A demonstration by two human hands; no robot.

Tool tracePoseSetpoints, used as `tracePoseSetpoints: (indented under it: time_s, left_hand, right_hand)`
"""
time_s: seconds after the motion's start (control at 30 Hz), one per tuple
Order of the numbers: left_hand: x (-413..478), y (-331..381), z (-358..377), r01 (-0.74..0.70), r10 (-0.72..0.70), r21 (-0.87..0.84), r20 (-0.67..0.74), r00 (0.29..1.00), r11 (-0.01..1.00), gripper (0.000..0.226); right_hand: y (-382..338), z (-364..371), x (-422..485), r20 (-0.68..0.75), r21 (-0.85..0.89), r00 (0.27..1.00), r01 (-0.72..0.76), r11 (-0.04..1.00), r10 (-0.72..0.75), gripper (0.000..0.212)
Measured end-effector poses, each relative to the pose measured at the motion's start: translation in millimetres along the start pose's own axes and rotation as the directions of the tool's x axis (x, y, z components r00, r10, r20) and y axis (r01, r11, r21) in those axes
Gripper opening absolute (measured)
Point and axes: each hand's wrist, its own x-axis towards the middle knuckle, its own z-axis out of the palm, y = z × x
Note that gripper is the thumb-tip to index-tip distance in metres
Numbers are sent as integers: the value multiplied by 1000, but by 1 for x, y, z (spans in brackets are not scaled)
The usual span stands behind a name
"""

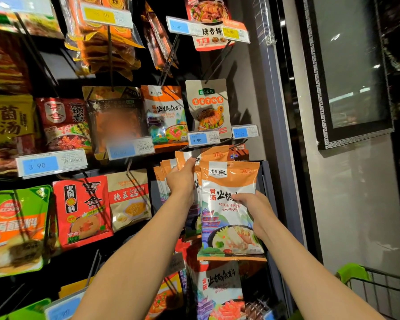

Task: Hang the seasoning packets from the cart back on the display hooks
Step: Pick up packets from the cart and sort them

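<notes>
Head view: right hand (pixel 252 205) holds seasoning packet (pixel 229 204) upright, top upward.

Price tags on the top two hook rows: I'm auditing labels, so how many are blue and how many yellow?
Blue price tags in clear plastic holders: 5
Yellow price tags in clear plastic holders: 2
Total: 7
The blurred top-left tag is left uncounted.
</notes>
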Motion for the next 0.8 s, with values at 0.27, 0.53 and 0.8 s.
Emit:
tracePoseSetpoints:
  time_s: [0.27,0.53,0.8]
  left_hand:
    - [7,2,6,-5,6,28,-33,999,1000,24]
    - [12,-5,2,-33,36,47,-71,997,998,25]
    - [13,-63,-36,-113,89,298,95,992,948,63]
  right_hand:
    - [-1,1,7,-22,-5,1000,-3,1000,3,27]
    - [-1,6,15,-47,-27,999,-18,999,16,28]
    - [15,18,27,-27,48,1000,13,999,-12,35]
